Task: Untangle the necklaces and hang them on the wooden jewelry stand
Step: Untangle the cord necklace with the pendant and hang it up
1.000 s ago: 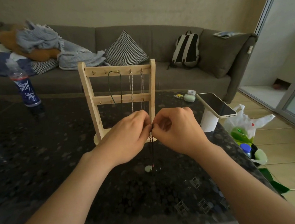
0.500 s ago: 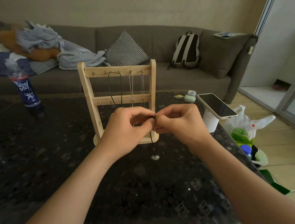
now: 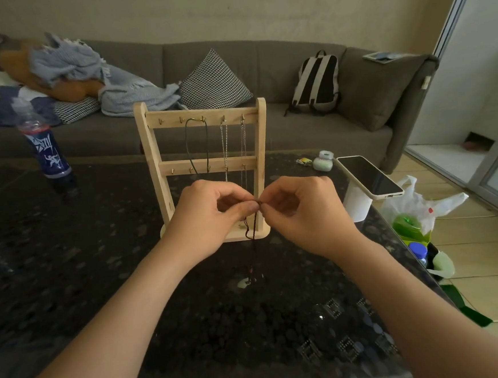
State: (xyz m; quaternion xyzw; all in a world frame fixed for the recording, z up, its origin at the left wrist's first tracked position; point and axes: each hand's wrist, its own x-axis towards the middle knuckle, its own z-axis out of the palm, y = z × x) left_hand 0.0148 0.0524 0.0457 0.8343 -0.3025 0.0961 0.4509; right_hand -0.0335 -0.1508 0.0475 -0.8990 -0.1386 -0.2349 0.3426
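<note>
Pinching together in front of the stand's base, the left hand [image 3: 211,218] and right hand [image 3: 306,214] are closed on the top of a dark cord necklace [image 3: 252,227]. Its strands are seen hanging down between the hands to a pale pendant [image 3: 244,283] at the dark table [image 3: 70,277]. Behind the hands, the wooden jewelry stand [image 3: 204,168] is set upright, with a green cord [image 3: 189,145] and two silver chains [image 3: 225,144] hung on its upper hooks. A phone [image 3: 369,176] is propped to the right.
</note>
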